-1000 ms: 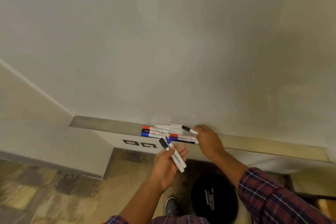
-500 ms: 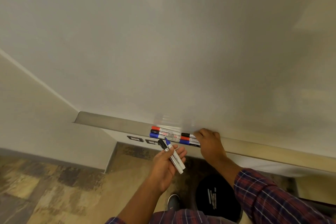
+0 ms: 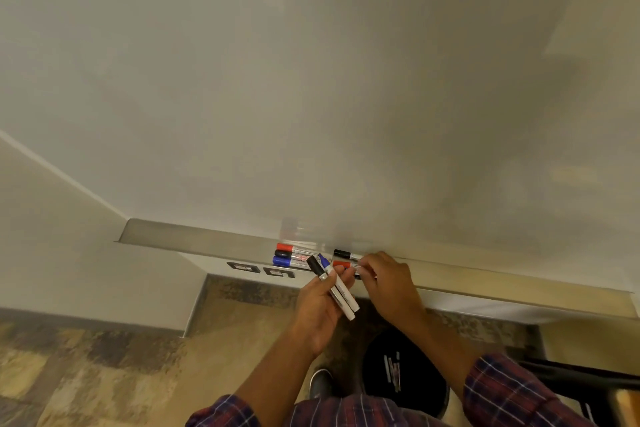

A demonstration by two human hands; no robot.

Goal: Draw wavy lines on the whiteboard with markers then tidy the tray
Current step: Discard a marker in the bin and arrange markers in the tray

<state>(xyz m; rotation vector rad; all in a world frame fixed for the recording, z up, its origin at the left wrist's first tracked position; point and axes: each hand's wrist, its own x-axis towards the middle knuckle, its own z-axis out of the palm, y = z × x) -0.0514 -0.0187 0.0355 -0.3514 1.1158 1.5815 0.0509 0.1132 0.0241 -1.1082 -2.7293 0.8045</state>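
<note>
While the left hand (image 3: pixel 320 305) grips two markers side by side, a black-capped marker (image 3: pixel 314 264) and a blue-capped marker (image 3: pixel 323 259), just in front of the tray (image 3: pixel 207 239), the right hand (image 3: pixel 389 283) reaches to the tray's front edge. Its fingers (image 3: pixel 363 262) and thumb curl round the barrel of a second red marker (image 3: pixel 341 264), apparently pinching it, though the hand hides most of that barrel.

The whiteboard (image 3: pixel 311 80) shows no lines, so I judge this to be the gathering of markers ahead of drawing, though it could be tidying. The next move calls for lifting the pinched marker clear without rolling its neighbours off the front edge.

Two markers are held. Five lie in the tray. Three sit in a row left of its middle: a red marker (image 3: pixel 285 247), a black marker (image 3: pixel 282 254) and a blue marker (image 3: pixel 280 261). A lone black marker (image 3: pixel 343 254) lies at the back edge, and the pinched red one is in front of it. That makes seven; a dark sliver under the right hand may be an eighth.
</note>
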